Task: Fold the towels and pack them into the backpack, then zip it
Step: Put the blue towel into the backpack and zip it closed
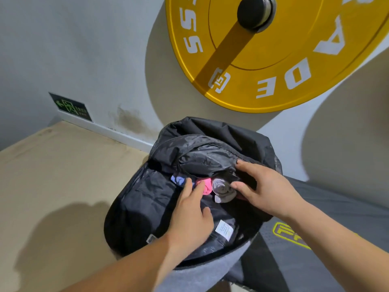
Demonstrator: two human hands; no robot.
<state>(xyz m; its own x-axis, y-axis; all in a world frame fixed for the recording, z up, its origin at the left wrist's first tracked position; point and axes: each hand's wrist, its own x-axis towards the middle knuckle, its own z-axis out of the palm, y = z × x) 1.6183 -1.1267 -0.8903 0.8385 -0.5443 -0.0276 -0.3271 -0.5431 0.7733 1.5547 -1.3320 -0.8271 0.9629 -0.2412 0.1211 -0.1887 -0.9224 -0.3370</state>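
A black backpack lies open in front of me, its mouth facing up. Three rolled towels sit side by side in the opening: a blue towel, a pink towel and a grey towel. My left hand rests on the bag's inner lining with its fingertips touching the pink and blue towels. My right hand presses on the bag's upper flap, with its thumb against the grey towel. Neither hand clearly grips anything. A white care label shows inside the bag.
The backpack rests partly on a beige floor and partly on a dark gym mat with a yellow logo. A yellow weight plate hangs on the grey wall behind. A green exit sign sits low on the wall.
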